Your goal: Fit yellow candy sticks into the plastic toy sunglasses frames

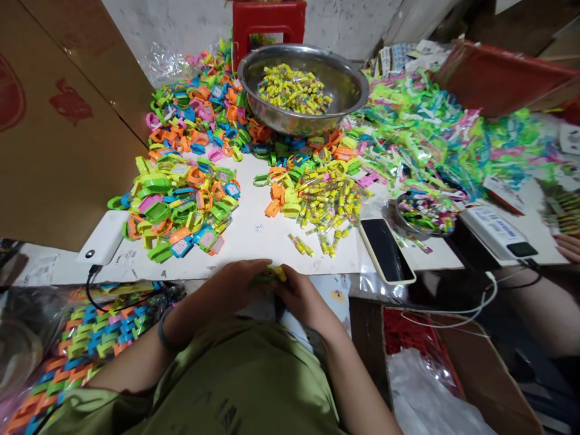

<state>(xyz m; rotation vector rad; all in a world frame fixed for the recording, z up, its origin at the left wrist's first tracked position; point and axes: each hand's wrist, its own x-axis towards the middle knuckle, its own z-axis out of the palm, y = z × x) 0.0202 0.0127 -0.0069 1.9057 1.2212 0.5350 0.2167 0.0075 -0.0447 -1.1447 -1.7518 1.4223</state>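
My left hand [235,284] and my right hand [301,296] meet at the near edge of the white table [254,241], fingers closed together around a small green and yellow plastic toy piece [274,275]. Just beyond them lie loose yellow candy sticks [301,244] and a larger pile of the same sticks [328,199]. A heap of finished toy watches [181,211] in green, orange and blue lies to the left.
A steel bowl [344,75] of yellow sticks stands at the back. Coloured straps [426,133] cover the right. A phone [386,249], a power bank [103,237], a small dish [426,212] and a cardboard box [489,374] are nearby. Another person's fingers [568,246] show at far right.
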